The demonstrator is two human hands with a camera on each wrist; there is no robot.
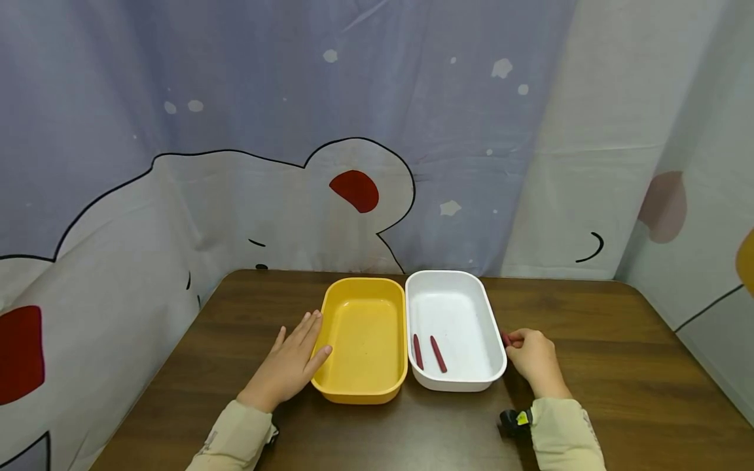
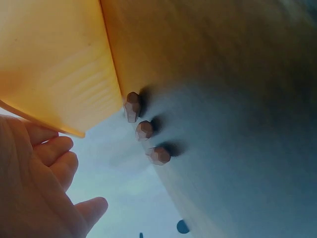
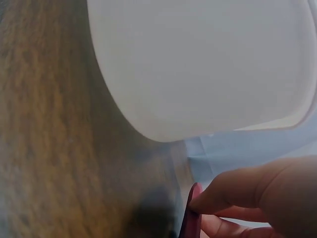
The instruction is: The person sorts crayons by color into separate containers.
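My left hand (image 1: 291, 366) lies with straight fingers along the left rim of a yellow tray (image 1: 362, 347). Beside that tray stands a white tray (image 1: 456, 311), in which two dark red crayon-like sticks (image 1: 438, 354) lie near the front left. Just outside the white tray's right wall, my right hand (image 1: 535, 360) pinches another dark red crayon-like stick (image 3: 192, 213) between thumb and fingers. Only the stick's upper part shows in the right wrist view. In the left wrist view, three small brownish faceted pieces (image 2: 144, 130) sit on the table by the yellow tray.
Both trays stand side by side on a brown wooden table (image 1: 624, 353). A printed curtain (image 1: 448, 131) hangs right behind the table's back edge and along its sides. The left hand and forearm cover part of the table left of the yellow tray.
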